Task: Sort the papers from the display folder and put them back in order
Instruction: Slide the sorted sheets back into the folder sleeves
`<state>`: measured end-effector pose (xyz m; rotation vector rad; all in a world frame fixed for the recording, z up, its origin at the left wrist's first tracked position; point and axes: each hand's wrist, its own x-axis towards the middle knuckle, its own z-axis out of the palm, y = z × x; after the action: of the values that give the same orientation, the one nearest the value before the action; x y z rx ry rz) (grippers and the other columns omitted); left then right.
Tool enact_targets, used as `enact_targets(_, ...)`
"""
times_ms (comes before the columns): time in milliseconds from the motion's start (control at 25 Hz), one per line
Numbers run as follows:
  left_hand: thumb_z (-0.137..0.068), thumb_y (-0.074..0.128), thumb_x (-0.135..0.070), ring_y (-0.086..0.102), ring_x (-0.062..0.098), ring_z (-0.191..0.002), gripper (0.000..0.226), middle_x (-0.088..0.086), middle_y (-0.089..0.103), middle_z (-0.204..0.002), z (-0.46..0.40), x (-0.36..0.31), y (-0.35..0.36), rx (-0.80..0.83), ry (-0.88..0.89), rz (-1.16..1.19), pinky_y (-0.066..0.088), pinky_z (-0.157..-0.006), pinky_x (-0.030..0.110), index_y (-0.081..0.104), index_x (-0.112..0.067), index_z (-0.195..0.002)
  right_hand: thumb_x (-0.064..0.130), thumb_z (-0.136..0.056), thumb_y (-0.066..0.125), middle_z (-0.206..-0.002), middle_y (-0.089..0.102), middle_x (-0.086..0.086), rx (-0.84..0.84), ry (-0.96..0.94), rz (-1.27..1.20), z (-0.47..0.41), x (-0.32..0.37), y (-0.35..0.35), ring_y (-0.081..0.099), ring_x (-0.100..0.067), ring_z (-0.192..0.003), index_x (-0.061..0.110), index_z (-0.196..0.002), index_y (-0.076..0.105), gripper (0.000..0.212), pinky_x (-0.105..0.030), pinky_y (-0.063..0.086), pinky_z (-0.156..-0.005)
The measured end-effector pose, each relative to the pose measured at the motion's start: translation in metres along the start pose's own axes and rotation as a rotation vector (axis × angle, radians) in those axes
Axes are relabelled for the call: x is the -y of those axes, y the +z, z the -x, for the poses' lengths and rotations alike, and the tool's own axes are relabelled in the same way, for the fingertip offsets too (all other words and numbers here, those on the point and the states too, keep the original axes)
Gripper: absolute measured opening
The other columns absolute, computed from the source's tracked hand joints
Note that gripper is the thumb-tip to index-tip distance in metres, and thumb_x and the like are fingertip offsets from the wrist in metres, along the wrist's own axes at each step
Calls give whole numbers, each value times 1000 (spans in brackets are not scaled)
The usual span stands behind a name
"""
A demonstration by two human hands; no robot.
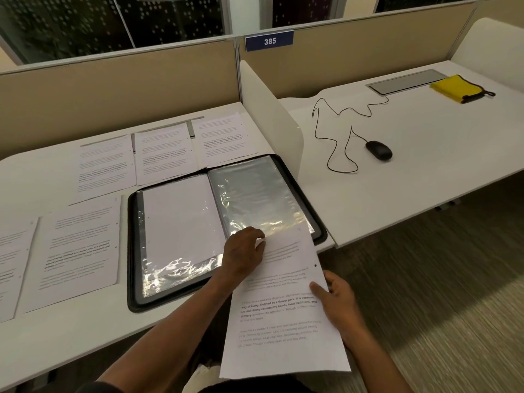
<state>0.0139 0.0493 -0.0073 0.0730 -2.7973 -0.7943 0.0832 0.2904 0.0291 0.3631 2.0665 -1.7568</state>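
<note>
The right hand (pixel 338 302) pinches the sheet (pixel 283 313) by its edge, while the left hand (pixel 245 252) holds open the sleeve (pixel 263 194) of the folder (pixel 133 251), probably so the sheet can slide in.

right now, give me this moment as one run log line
left hand: pinches sheet top at empty right sleeve | right hand: grips sheet edge | display folder: open | five sheets on desk

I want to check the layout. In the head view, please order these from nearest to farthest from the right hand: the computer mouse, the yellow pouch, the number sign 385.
From the right hand:
1. Computer mouse, on the neighbouring desk, beyond the hand.
2. Yellow pouch, far right of that desk.
3. Number sign 385, on the partition at the back.
</note>
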Motion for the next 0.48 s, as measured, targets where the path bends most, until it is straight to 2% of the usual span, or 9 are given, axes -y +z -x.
enact_targets(120, -91, 65, -25, 67, 22, -91, 17, -1, 73, -104, -7, -9, 1, 23, 69, -50, 49, -82, 33, 73, -18, -104, 18, -100, 59, -92, 77, -6, 11, 76, -31, -8, -3, 4, 76, -27, -83, 19, -107, 68, 12, -53, 61, -79)
enact_targets(320, -91, 63, -30, 68, 21, -83, 21, -1, 73, -97, -24, -30, 11, 49, 129, -94, 51, -79, 37, 75, -19, -105, 24, -104, 52, -89, 78, -8, 46, 149, -62, -8, -7, 2, 76, -28, -81, 15, -108, 67, 18, -38, 61, -68)
enact_targets(480, -93, 62, -36, 66, 18, -81, 22, -2, 72, -93, -40, -48, 18, 46, 150, -81, 50, -81, 37, 74, -19, -101, 24, -105, 50, -91, 78, -9, 59, 167, -60, -11, -12, 1, 76, -29, -82, 14, -111, 67, 20, -39, 61, -69)
